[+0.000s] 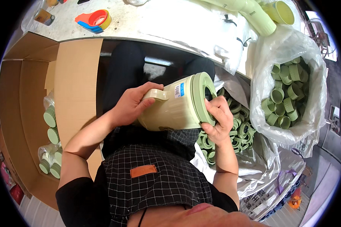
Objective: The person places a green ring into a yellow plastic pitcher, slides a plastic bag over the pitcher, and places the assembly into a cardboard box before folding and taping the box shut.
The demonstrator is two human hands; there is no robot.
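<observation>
A large pale-green plastic jug (166, 111) lies tilted across my lap, its open-centred green lid (197, 99) facing right. My left hand (134, 104) is closed around the jug at its handle (156, 94). On the other end, my right hand (219, 119) grips the lid's rim, with fingers reaching toward the dark opening. A small blue and white sticker (179, 89) is on the jug's side. Many green plastic rings (240, 132) lie in a sack just beyond my right hand.
At left stands an open cardboard box (79, 60) with wrapped green-ended jugs (52, 134). A clear bag (259, 64) of short green cups (277, 95) is at right. On the white table (159, 26) are a tape dispenser (88, 23), a can (44, 17) and pale-green cylinders (259, 20).
</observation>
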